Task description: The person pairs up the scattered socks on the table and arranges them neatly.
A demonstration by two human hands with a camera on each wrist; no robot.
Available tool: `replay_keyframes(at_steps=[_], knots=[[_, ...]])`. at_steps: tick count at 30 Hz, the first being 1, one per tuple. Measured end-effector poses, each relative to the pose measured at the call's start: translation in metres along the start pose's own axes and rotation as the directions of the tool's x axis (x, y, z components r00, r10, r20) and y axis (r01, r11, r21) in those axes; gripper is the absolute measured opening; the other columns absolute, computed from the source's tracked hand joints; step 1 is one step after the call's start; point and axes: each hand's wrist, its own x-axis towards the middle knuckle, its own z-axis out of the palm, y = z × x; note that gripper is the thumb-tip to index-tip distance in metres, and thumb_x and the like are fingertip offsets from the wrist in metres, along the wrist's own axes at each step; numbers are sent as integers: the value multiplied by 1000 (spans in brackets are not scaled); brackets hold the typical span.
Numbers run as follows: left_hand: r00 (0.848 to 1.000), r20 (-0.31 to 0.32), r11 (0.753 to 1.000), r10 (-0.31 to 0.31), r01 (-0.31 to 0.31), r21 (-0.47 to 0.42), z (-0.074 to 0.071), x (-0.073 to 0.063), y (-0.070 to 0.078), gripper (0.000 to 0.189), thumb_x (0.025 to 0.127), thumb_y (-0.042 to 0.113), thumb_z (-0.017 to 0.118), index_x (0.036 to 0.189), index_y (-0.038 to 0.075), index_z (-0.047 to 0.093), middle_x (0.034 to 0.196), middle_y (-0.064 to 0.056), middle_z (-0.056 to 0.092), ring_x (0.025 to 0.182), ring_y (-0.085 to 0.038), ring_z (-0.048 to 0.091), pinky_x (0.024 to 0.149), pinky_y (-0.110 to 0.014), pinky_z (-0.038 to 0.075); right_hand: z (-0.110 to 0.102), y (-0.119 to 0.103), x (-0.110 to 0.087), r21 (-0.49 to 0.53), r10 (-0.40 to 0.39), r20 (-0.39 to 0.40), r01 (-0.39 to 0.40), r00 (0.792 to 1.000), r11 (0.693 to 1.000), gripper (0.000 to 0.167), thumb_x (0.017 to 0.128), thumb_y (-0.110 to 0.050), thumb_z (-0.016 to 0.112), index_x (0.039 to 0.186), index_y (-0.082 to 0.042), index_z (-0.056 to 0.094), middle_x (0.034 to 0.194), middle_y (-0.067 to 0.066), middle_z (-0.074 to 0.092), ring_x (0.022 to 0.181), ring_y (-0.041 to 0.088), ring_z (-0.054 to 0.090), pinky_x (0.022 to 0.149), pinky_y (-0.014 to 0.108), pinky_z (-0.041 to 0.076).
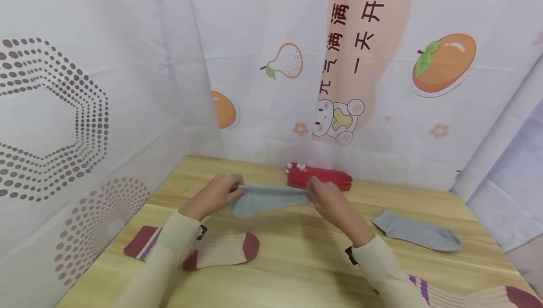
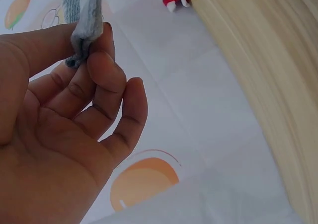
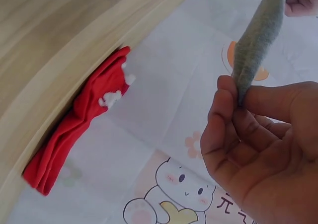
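A light grey sock (image 1: 271, 198) is stretched between my two hands, held up over the wooden table. My left hand (image 1: 217, 196) pinches one end between thumb and fingers; in the left wrist view the gathered fabric (image 2: 88, 28) shows in that pinch. The other end is pinched by my right hand (image 1: 335, 206), and the right wrist view shows the sock (image 3: 258, 40) running up from those fingertips toward the left hand. Behind the right hand lies a red item of cloth (image 1: 320, 177) with small white figures on it. A second grey sock (image 1: 417, 231) lies flat to the right.
On the wooden table (image 1: 288, 270), a cream sock with maroon toe and heel (image 1: 225, 250) lies near the left forearm, which hides part of the things there. A maroon and purple striped cuff (image 1: 144, 243) shows further left. Another cream sock (image 1: 466, 296) lies front right. White printed curtains (image 1: 263, 124) border the table.
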Motion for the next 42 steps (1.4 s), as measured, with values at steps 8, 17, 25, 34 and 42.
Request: replay_keyframes(at_steps=[8, 17, 25, 34, 42], knots=[[999, -4, 999, 46, -46, 17, 3, 7, 13, 18, 94, 11, 68, 79, 14, 59, 60, 7, 41, 55, -5, 38, 53, -24, 37, -6, 9, -21, -78, -73, -99, 65, 992, 995, 15, 90, -1, 69, 98, -5, 57, 76, 1, 61, 64, 12, 55, 64, 32, 53], [994, 37, 994, 104, -106, 39, 12, 12, 31, 17, 93, 11, 70, 80, 12, 59, 62, 7, 44, 57, -5, 40, 54, -22, 38, -15, 15, -46, -65, -41, -88, 36, 995, 997, 16, 91, 0, 69, 96, -6, 55, 71, -5, 52, 59, 8, 44, 56, 25, 43], [990, 62, 989, 128, -132, 63, 22, 15, 46, 14, 92, 12, 71, 82, 12, 61, 64, 7, 47, 60, -6, 42, 54, -22, 40, -23, 24, -68, -57, 17, -49, -20, 999, 998, 15, 92, 0, 67, 93, -9, 56, 70, -7, 51, 58, 5, 41, 53, 22, 39], [979, 139, 985, 151, -161, 61, 44, 20, 62, 7, 92, 14, 71, 89, 10, 66, 71, 8, 54, 64, -7, 48, 59, -23, 45, -30, 37, -95, -89, -8, -45, 4, 999, 996, 17, 92, 2, 66, 90, -11, 54, 67, -11, 45, 56, 0, 35, 51, 21, 36], [967, 166, 973, 195, -212, 94, 66, 26, 73, 13, 91, 14, 72, 82, 14, 62, 70, 9, 51, 65, -7, 47, 62, -22, 45, -33, 47, -110, -102, -50, -29, 47, 998, 994, 17, 90, 5, 66, 91, -10, 57, 66, -12, 50, 55, -2, 36, 50, 20, 39]])
